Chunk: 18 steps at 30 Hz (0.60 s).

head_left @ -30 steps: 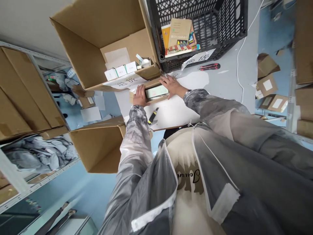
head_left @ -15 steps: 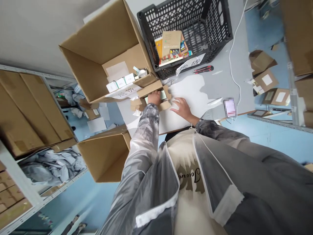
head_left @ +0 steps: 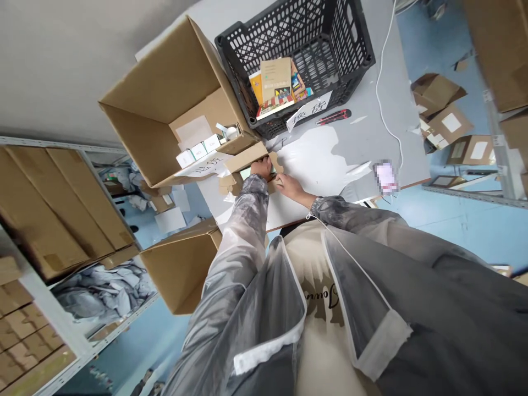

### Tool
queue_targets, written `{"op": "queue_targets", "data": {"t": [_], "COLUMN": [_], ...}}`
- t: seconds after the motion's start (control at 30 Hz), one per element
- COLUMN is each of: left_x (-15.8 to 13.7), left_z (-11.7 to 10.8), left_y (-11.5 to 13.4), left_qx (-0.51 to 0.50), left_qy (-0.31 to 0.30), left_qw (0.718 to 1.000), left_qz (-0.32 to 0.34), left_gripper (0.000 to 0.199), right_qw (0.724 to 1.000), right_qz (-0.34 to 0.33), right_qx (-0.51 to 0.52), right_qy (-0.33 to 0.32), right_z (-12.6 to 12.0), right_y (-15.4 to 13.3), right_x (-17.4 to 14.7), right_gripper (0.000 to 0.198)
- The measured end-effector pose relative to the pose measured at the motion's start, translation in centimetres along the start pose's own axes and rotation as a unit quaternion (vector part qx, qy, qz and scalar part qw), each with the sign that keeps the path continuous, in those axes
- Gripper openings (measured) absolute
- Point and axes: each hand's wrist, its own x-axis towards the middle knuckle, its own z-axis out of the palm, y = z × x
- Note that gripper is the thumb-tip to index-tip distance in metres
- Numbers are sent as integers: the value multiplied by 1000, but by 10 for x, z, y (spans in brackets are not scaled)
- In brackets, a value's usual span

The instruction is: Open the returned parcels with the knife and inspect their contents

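A small open cardboard box [head_left: 247, 159] lies on the table with its flaps spread, against the front of the large carton. Inside it shows a pale green and white item [head_left: 245, 174], mostly covered by my left hand [head_left: 261, 167]. That hand reaches into the box with its fingers bent over the item; the fingertips are hidden. At the box's right end, my right hand [head_left: 289, 186] pinches the cardboard edge between thumb and fingers.
Behind stands a large carton [head_left: 165, 82] holding white boxes [head_left: 198, 149]. Beside it, a black crate [head_left: 346, 91] contains books [head_left: 275, 80]. A red-black utility knife [head_left: 334, 117], a blurred phone [head_left: 385, 177] and a white cable [head_left: 378, 88] lie right. Another open carton [head_left: 181, 269] stands below left.
My right hand has moved left from the tabletop, where it lay spread, to the small box and closed on its edge. My left hand stays in the box, its fingers more bent.
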Motion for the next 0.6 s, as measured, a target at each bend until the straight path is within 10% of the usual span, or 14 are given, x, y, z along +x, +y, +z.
{"op": "queue_targets", "data": {"t": [0.2,0.6], "left_x": [3,-78], "left_z": [-10,-21], "left_y": [20,-28], "left_qx": [-37,-161], "left_qy": [-4,157], "left_qw": [996,974], "left_qz": [-77,-33], "left_gripper": [67,87], "right_qw": [999,999], "right_qz": [18,39], "right_qx": [23,20], "right_qy": [12,13], "right_z": [8,-15], "right_y": [-1,2], "right_x": [14,24], "right_gripper": [18,21]}}
